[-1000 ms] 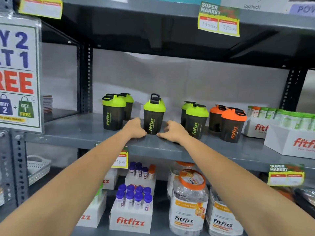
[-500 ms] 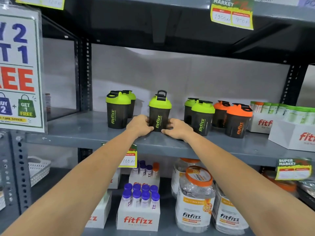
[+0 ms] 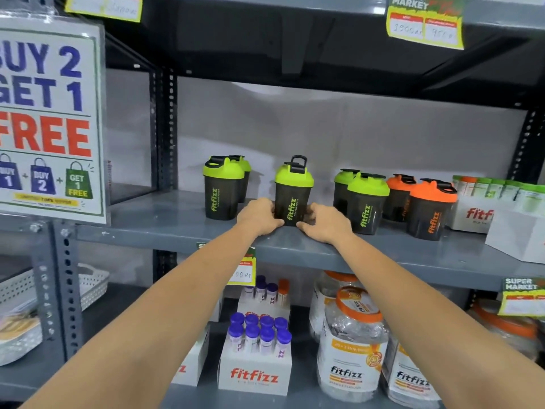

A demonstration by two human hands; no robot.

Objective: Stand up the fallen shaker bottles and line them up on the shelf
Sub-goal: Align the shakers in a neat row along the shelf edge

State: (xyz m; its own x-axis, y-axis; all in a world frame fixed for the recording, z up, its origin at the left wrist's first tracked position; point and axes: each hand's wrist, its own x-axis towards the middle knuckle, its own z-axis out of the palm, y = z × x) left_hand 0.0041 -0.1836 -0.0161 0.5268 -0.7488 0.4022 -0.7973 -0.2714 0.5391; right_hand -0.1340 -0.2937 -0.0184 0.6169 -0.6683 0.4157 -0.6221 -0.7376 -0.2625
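A black shaker bottle with a green lid (image 3: 293, 188) stands upright in the middle of the grey shelf (image 3: 177, 231). My left hand (image 3: 259, 216) and my right hand (image 3: 324, 222) wrap its base from either side. To its left stand two green-lidded shakers (image 3: 222, 190), one behind the other. On the right are two more green-lidded shakers (image 3: 367, 203) and two orange-lidded shakers (image 3: 430, 209). All of them stand upright.
White fitfizz boxes (image 3: 477, 214) fill the shelf's right end. A promo sign (image 3: 48, 119) hangs at the left post. Below are tube boxes (image 3: 255, 376) and clear jars (image 3: 352, 349). A white basket (image 3: 91, 284) sits at the lower left.
Both hands closed in from the shelf edge onto the base of the middle green-lidded shaker. The view moved closer to the shelf.
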